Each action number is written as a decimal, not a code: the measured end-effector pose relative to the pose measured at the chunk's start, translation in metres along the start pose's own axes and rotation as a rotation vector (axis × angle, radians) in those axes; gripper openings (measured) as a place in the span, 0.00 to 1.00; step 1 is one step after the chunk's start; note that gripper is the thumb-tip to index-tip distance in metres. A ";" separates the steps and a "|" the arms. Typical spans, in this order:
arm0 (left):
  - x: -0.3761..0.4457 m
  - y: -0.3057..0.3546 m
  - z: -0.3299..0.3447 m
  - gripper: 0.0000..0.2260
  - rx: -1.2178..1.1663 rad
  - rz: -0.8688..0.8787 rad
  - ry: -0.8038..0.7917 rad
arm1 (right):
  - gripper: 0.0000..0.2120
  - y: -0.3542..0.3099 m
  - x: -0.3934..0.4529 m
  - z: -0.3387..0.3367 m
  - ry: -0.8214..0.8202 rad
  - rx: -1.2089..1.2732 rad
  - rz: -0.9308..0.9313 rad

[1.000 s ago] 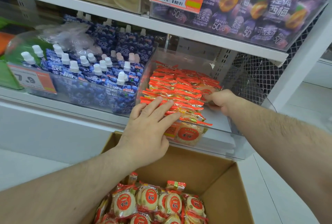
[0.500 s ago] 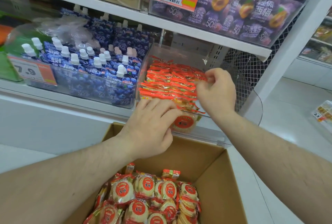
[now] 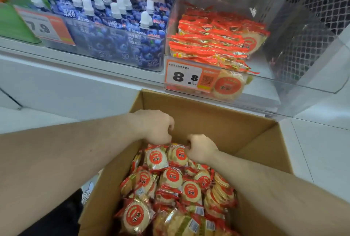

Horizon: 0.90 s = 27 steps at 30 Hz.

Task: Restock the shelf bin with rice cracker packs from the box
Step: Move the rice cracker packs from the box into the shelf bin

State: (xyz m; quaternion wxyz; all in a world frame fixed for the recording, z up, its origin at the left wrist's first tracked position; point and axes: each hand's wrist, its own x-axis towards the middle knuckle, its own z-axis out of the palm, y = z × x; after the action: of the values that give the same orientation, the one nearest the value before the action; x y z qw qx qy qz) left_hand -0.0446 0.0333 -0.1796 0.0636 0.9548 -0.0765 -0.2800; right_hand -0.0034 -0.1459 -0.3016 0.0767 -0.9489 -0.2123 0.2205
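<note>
Cardboard box (image 3: 217, 120) sits open directly beneath both hands, and it is packed with rice cracker packs (image 3: 172, 179) heaped up under the wrists and nearer the person. The left hand (image 3: 156, 126) is curled downward at the far end of the heap, its fingers closing on the top edge of a pack, and the right hand (image 3: 201, 148) just beside it is curled the same way on the neighbouring pack; the fingertips are hidden, so exactly how much each holds cannot be told. Beyond and above the hands stands the clear shelf bin (image 3: 303, 76), already carrying a stacked row of packs along its left side, behind the price tag (image 3: 186, 77). The bin's right portion, farther from the hands, looks bare. Restocking therefore seems partly done: one column is filled, yet much of the bin remains to fill and the box is far from emptied. Left of the bin stand blue spouted pouches (image 3: 117, 27).
</note>
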 end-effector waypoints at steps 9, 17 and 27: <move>0.010 -0.019 0.010 0.15 -0.172 -0.091 -0.067 | 0.37 -0.050 0.053 0.121 -0.077 0.174 0.155; 0.006 -0.022 0.020 0.20 -0.296 -0.144 -0.045 | 0.35 -0.077 0.034 0.106 0.142 0.512 0.268; 0.001 -0.010 0.020 0.12 -0.836 -0.379 0.097 | 0.31 -0.069 -0.040 0.010 0.337 0.981 -0.233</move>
State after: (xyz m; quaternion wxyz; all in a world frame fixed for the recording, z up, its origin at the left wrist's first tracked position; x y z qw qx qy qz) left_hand -0.0534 0.0410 -0.1989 0.3944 0.8565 0.2217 -0.2483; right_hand -0.0659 -0.1006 -0.2781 0.5686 -0.7940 -0.1727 0.1285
